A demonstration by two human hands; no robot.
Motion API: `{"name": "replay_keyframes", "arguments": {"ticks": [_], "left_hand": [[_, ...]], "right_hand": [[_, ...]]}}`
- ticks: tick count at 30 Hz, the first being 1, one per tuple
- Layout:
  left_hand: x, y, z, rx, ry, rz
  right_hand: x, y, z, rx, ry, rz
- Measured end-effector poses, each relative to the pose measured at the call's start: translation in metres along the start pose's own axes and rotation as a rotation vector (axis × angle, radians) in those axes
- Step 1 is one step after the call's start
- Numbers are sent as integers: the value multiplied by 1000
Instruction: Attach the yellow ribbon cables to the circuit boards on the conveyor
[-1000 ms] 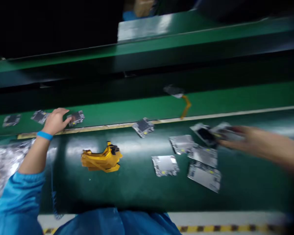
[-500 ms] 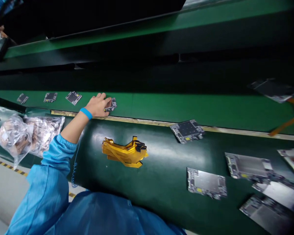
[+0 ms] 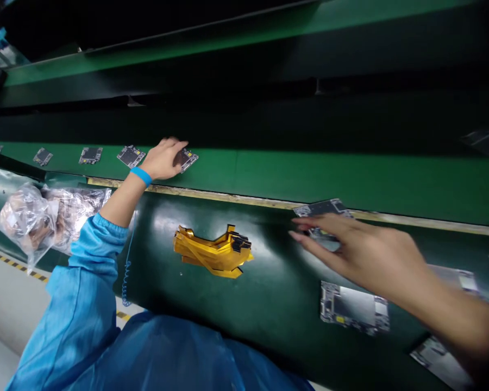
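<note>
1. Blue cloth covers the left arm, and a blue wrist strap (image 3: 140, 175) sits just behind the left hand.
2. On the dark green table (image 3: 269, 293) lies a metal-backed board (image 3: 354, 307), just under the right forearm.
3. The right hand (image 3: 350, 250) is open with its fingers stretched flat over a dark board (image 3: 321, 208) at the table's far edge. Blur hides whether they touch it.
4. A stack of yellow flex strips (image 3: 212, 252) lies mid-table, and a crumpled plastic bag (image 3: 44, 217) lies well to its left.
5. On the lighter green belt (image 3: 309, 179), the left hand (image 3: 163, 159) curls over a small board (image 3: 187, 159) and touches its near end. Whether it pinches the board cannot be told.
6. Three more boards (image 3: 130, 156) lie in a row along the belt to the left.
</note>
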State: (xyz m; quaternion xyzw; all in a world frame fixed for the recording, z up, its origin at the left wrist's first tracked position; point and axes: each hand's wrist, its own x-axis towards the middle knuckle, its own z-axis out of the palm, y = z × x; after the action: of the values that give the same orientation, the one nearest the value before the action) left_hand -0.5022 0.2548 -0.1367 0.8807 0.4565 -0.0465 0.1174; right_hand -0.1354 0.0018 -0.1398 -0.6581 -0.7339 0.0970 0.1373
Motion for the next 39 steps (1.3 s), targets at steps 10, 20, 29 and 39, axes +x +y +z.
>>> {"name": "replay_keyframes", "arguments": {"ticks": [10, 20, 29, 39], "left_hand": [[6, -2, 16, 105, -98, 175], [-39, 7, 24, -46, 85, 85], [-119, 78, 30, -153, 46, 308], [-173, 134, 49, -67, -247, 193]], "right_hand": [[25, -112, 28, 241, -355, -486], [29, -136, 47, 98, -367, -331], [-1, -48, 1, 217, -46, 121], [-83, -97, 32, 488, -539, -79]]}}
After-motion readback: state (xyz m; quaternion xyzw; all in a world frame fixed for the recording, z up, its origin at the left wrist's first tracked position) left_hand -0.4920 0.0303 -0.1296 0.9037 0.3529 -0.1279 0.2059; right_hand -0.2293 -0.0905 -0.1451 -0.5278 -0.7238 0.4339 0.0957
